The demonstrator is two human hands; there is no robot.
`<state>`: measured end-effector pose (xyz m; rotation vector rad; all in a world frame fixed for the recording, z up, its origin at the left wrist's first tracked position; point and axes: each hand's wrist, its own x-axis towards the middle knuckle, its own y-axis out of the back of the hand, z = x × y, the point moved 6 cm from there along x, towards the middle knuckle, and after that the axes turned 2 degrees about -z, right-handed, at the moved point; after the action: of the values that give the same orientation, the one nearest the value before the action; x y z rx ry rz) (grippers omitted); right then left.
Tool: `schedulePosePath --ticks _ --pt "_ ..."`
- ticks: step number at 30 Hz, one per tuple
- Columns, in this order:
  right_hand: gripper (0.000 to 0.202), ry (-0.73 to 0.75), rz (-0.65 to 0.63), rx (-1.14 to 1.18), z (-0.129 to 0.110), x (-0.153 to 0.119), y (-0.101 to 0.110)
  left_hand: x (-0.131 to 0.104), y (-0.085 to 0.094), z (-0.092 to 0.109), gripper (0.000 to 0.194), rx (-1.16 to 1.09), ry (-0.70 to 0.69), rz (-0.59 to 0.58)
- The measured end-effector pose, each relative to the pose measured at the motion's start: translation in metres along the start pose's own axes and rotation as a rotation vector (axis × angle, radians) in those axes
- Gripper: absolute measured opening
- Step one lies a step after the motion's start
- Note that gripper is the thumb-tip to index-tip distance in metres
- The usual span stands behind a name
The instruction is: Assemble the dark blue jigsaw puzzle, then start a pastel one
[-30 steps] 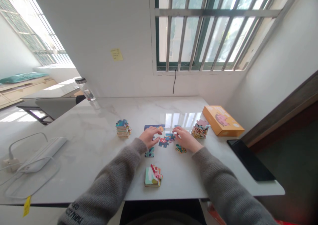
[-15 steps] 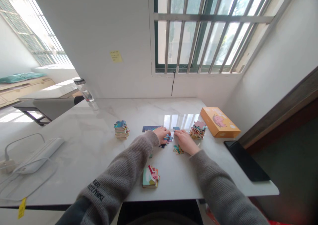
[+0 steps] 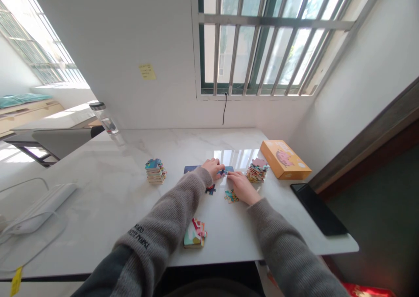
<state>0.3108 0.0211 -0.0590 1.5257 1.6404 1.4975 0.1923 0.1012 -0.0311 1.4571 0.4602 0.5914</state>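
Note:
My left hand (image 3: 213, 168) has its fingers bent down around a small blue-purple puzzle piece (image 3: 223, 173). Under and beside it lies a dark blue strip of puzzle pieces (image 3: 190, 169), partly covered by the hand and sleeve. My right hand (image 3: 242, 188) rests close by, its fingertips together on a blue puzzle piece (image 3: 230, 169) at the strip's right end. Below the hands lie a dark puzzle piece (image 3: 211, 190) and a teal-and-yellow puzzle piece (image 3: 231, 196).
Puzzle-piece stacks stand at the left (image 3: 155, 172) and right (image 3: 257, 171); a smaller pile (image 3: 194, 234) is near the front edge. An orange box (image 3: 284, 159) and black phone (image 3: 319, 208) lie right. A bottle (image 3: 104, 119) and power strip (image 3: 41, 209) are left.
My left hand has moved away from me with the puzzle piece, up to the blue strip. My right hand stays nearly in place. The camera view has shifted slightly.

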Motion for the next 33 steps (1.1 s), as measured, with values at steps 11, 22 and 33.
schedulePosePath --ticks 11,22,33 --pt "0.041 -0.041 -0.018 -0.011 0.001 0.000 0.000 0.003 -0.012 -0.003 0.034 0.046 0.070 -0.092" --pt "0.043 -0.082 -0.037 -0.098 -0.011 -0.002 0.006 -0.009 -0.012 -0.006 0.040 0.039 0.074 -0.036" --pt "0.049 -0.106 -0.218 -0.204 -0.035 -0.001 -0.010 -0.092 0.003 -0.052 0.043 0.001 0.328 -0.074"
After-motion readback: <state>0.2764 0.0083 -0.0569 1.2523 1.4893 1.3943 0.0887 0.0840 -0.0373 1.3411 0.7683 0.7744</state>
